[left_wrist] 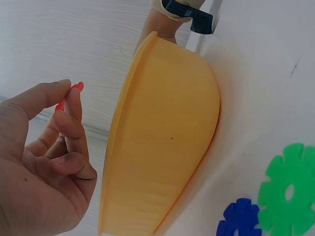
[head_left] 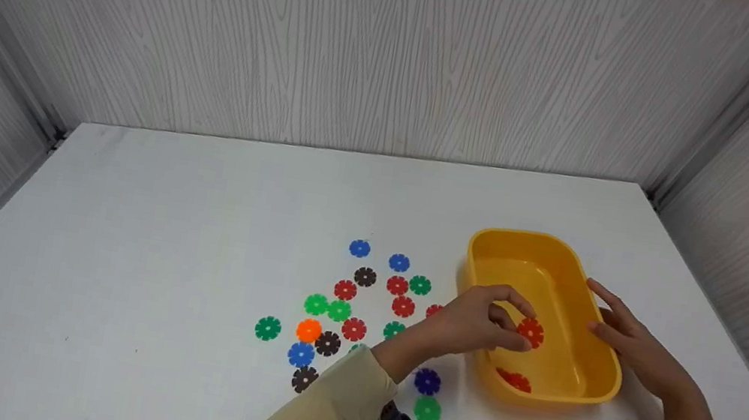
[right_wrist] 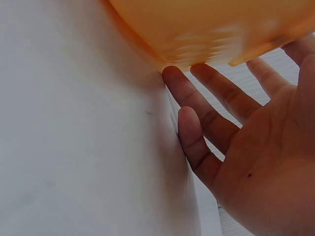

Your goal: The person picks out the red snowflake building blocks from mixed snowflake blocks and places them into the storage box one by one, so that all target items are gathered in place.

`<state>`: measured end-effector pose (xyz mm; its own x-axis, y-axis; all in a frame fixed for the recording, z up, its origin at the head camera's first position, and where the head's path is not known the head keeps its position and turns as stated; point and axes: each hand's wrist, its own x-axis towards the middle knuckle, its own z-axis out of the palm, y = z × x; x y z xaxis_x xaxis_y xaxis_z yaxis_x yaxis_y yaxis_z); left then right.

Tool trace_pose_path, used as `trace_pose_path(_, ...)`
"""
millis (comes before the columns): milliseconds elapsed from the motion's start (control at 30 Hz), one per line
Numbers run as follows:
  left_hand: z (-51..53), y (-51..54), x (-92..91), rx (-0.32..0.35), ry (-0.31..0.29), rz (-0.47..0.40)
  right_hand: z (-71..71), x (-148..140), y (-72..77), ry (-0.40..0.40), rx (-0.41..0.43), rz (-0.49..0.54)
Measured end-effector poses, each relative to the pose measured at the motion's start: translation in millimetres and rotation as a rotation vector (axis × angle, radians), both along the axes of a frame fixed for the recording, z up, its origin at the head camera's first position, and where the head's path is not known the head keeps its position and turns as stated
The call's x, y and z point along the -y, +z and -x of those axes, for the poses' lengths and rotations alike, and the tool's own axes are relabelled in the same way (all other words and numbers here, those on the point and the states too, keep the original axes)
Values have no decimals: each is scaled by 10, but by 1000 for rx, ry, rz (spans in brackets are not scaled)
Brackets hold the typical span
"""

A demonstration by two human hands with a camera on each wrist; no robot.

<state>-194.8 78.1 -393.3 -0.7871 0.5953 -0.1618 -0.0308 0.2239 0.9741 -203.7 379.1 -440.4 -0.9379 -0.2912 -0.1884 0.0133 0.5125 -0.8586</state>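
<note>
A red notched plastic disc [head_left: 530,333] is pinched between the thumb and forefinger of my left hand [head_left: 481,323], above the inside of a yellow tub [head_left: 552,241]. In the left wrist view, only bits of the red disc [left_wrist: 79,86] show between the fingertips. More red discs [head_left: 515,380] lie in the tub's near end, partly hidden by its wall. My right hand [head_left: 643,354] rests against the tub's right side, thumb at the rim. Its other fingers, spread and fairly straight in the right wrist view, are by the outer wall [right_wrist: 197,29].
Left of the tub, several loose discs lie scattered on the white table [head_left: 148,241], among them orange [head_left: 308,330], green [head_left: 268,328], blue [head_left: 360,248] and black [head_left: 365,277]. My left forearm hides part of them. Wood-patterned panels [head_left: 371,50] stand around the table.
</note>
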Motion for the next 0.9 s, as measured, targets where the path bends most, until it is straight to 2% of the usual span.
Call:
trace_pose_path(167, 31, 7, 64, -1, -61, -16, 10, 7, -11, 3, 2, -1)
trace_pose_path(233, 47, 11, 107, -11, -64, -17, 14, 11, -14, 1, 3, 4)
trace_pose_path(467, 117, 38, 329, -79, -15, -4, 9, -2, -14, -3, -4, 8)
trace_pose_path(633, 141, 43, 516, -136, -2, 8, -4, -7, -16, 0, -10, 4)
trace_pose_path(900, 119, -13, 778, -147, 49, 77, -10, -24, 6, 3, -8, 3)
